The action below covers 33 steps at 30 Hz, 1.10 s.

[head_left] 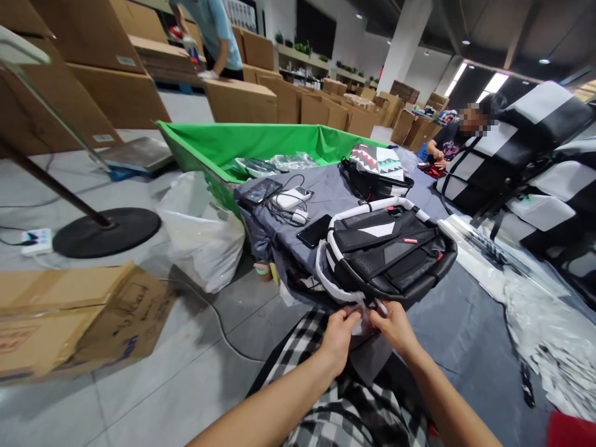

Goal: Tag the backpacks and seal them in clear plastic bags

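A black backpack (388, 254) with white edging lies on the grey-covered table, its strap side up. At its near edge, my left hand (341, 335) pinches a crumpled piece of clear plastic (357, 316). Close beside it, my right hand (395, 326) is closed, thumb against fingers, by a small white strip (380, 307) at the bag's lower edge. What exactly it grips is hidden by the fingers. A black phone (314, 231) lies to the left of the backpack.
Behind the backpack sits a patterned bag (377, 166). Checkered bags (516, 143) are piled on the right, near clear plastic sleeves (549, 341). A green-lined bin (205, 139) adjoins the table. At left stand a carton (69, 316) and a white sack (200, 236). Two other people work farther back.
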### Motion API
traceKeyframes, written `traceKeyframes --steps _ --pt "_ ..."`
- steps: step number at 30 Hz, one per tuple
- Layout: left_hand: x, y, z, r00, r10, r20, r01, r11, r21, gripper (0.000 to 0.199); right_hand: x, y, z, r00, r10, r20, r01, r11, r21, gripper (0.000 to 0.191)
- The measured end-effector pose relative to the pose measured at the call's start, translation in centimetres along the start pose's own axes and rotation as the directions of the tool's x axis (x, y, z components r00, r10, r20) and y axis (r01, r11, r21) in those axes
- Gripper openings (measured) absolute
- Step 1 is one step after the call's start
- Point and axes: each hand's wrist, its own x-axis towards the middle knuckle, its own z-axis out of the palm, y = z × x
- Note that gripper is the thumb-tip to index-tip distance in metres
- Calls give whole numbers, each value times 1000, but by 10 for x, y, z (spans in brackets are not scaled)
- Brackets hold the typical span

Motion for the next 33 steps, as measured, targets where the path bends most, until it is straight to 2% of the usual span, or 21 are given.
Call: traceKeyframes --steps 2,4,6,9,14,18,23,25,26,28,31,33 --pt "3 0 4 993 68 -93 -66 998 26 32 0 2 -3 1000 -6 7 6 1000 -27 23" --pt "5 1 4 985 105 -134 -102 994 31 26 -3 4 -8 999 -32 4 32 999 -43 31" --pt "6 3 3 981 119 -152 -117 993 22 24 -8 5 -12 998 -35 -49 33 999 -41 40" --pt "6 5 3 983 121 -140 -121 993 9 28 -19 5 -14 978 4 -207 -7 1000 -12 46" --pt "9 4 5 997 15 -81 -21 997 -77 33 -30 5 -7 925 1 -381 3 1000 10 37" --pt "12 -1 4 992 -17 -129 7 997 -81 25 -34 4 -4 912 -56 -406 16 995 -102 33" --pt "12 -4 5 986 -28 -162 14 996 -84 18 -39 3 -8 880 -184 -438 45 950 -309 40" --pt "10 -4 6 986 -32 -165 18 996 -86 17 -39 1 -10 843 -315 -437 93 884 -457 39" --pt "9 -4 7 986 -35 -164 21 996 -88 17 -38 -2 -11 813 -406 -418 124 822 -556 36" --pt "9 -3 9 985 -41 -165 26 995 -92 19 -36 -11 -12 757 -567 -325 156 640 -753 31" --pt "13 -1 14 983 -53 -178 34 993 -110 23 -29 -30 -13 737 -665 -122 171 358 -918 32" --pt "17 1 18 980 -61 -187 35 990 -140 24 -23 -43 -15 743 -668 -24 189 244 -951 34"
